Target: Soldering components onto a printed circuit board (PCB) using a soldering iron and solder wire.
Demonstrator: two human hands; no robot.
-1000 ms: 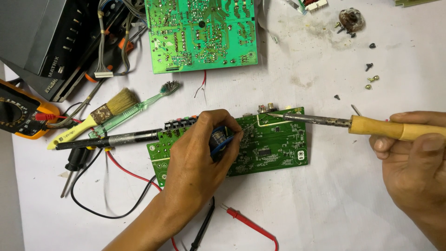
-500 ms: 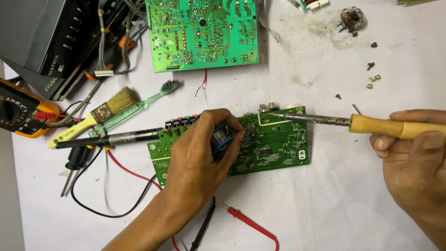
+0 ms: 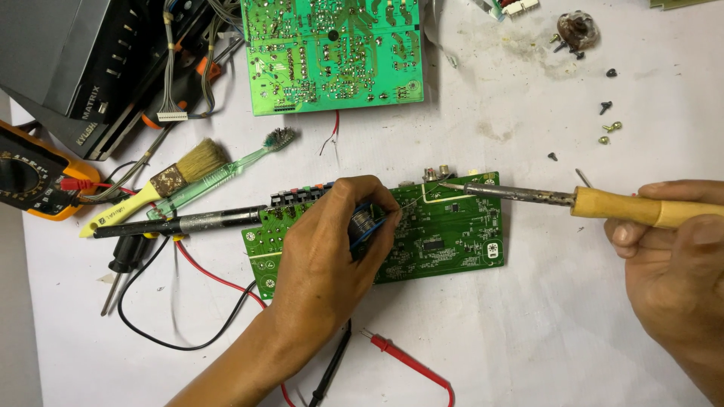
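Left hand (image 3: 324, 256) fingers pinch a small solder-wire spool (image 3: 363, 223), feeding wire toward the wooden-handled soldering iron (image 3: 558, 200) gripped by right hand (image 3: 671, 264) over the green circuit board (image 3: 445, 234).

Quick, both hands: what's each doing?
Left hand: closed on small solder wire spool.
Right hand: closed on wooden-handled soldering iron.

A second, larger green circuit board (image 3: 332, 53) lay at the top of the white counter (image 3: 543, 316). Left of it sat an orange multimeter (image 3: 30, 181), a yellow-handled paintbrush (image 3: 162, 185) beside a green toothbrush (image 3: 226, 172). Loose screws (image 3: 607, 124) were scattered upper right; a red probe (image 3: 411, 362) lay near the bottom.
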